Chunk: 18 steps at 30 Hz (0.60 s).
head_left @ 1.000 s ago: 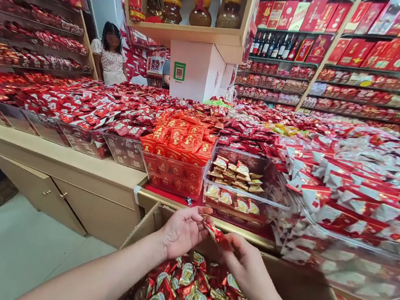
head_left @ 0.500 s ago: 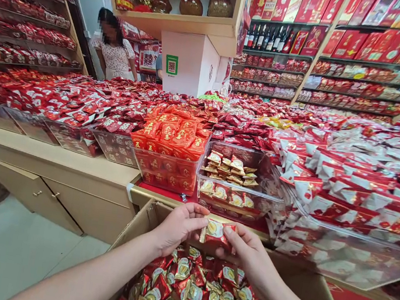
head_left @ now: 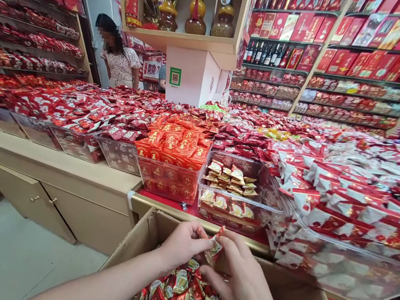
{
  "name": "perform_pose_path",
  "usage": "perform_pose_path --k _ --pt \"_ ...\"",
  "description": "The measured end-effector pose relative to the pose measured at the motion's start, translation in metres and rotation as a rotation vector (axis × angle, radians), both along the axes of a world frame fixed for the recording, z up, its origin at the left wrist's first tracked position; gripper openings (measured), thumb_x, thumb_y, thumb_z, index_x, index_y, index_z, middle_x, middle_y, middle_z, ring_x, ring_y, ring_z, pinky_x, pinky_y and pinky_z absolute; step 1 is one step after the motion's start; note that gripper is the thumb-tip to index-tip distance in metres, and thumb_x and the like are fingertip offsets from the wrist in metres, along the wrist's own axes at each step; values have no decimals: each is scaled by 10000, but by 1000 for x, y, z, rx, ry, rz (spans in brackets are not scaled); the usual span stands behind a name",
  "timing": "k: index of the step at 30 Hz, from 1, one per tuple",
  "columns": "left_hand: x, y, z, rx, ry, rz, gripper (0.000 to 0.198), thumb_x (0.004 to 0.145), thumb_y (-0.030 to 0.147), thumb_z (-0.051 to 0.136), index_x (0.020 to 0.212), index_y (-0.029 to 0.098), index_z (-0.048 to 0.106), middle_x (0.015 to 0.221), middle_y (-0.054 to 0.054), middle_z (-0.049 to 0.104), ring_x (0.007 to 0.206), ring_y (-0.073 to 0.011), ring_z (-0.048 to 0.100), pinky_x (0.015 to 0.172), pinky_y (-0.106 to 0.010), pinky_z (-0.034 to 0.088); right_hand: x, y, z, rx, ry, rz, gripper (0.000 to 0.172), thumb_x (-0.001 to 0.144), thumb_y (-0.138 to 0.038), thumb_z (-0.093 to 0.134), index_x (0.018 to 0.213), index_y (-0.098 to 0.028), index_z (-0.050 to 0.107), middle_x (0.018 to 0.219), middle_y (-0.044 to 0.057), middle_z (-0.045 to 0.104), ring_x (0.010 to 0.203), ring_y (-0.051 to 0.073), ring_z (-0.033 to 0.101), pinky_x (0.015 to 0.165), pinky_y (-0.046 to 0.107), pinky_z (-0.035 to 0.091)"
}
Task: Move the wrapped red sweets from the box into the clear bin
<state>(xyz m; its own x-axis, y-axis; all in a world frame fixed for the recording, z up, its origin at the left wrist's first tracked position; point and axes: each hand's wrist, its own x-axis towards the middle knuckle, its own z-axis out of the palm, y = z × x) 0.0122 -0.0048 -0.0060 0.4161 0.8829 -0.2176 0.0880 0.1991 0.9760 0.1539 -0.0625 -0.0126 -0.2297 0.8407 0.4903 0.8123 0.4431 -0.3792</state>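
Over an open cardboard box (head_left: 153, 223), my left hand (head_left: 182, 247) pinches a small red and gold candy packet (head_left: 213, 253) between thumb and fingers. The packet is tilted, with its red end up. Beside it on the right, the fingertips of my right hand (head_left: 244, 277) are at the packet's edge, its thumb spread away below. Whether those fingertips press on it is hard to see. Beneath both hands, the box holds many similar wrapped candies (head_left: 182, 282) with oval pale labels.
Behind the box, a clear bin (head_left: 238, 211) holds stacked gold and red packets. An orange-red packet bin (head_left: 169, 180) adjoins it on the left, and a large bin of white and red packets (head_left: 348, 212) on the right. A person (head_left: 120, 63) stands at the back left.
The packet has turned from flat and label-up to tilted on end. My right thumb has come off it and spread downward. The view has tipped upward slightly.
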Motion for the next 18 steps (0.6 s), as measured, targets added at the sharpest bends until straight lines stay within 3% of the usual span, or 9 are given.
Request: perform_pose_path --k 2,5,8,12,15,18 --pt "0 -2 1 -41 -22 -18 210 592 249 602 603 142 421 489 67 454 408 -37 409 427 -165 338 -4 1 -3 31 -89 36 392 716 -272 531 1077 -172 415 1050 112 508 947 217 501 755 344 458" --pt "-2 -3 5 -35 -73 -66 234 592 284 614 605 142 428 483 63 461 419 -39 408 441 -165 328 -5 2 -6 -17 -78 63 271 764 -185 457 1033 -177 430 942 74 570 825 168 550 694 291 466" --pt "-7 -1 10 -29 -183 -100 308 658 430 544 656 129 480 570 14 532 488 -55 465 487 -173 342 0 -1 8 -48 19 39 149 797 -177 408 940 -192 450 805 20 594 700 116 565 608 211 454" --pt "-12 7 10 -46 -226 -39 329 686 465 498 680 137 476 593 7 539 495 -65 485 495 -184 343 8 0 62 176 -8 -59 105 792 -234 434 884 -198 470 769 14 595 655 109 566 588 197 436" --pt "-11 13 3 40 -130 -51 275 678 409 524 648 146 449 575 23 518 465 -61 470 480 -185 334 11 28 111 312 -230 -263 129 775 -289 448 843 -185 484 699 20 581 587 134 555 527 221 403" --pt "-10 15 -5 140 -15 -112 251 687 390 508 647 149 449 588 24 516 461 -66 476 495 -196 346 14 84 136 135 -557 -463 160 774 -279 421 857 -165 496 734 63 595 643 193 576 524 250 387"
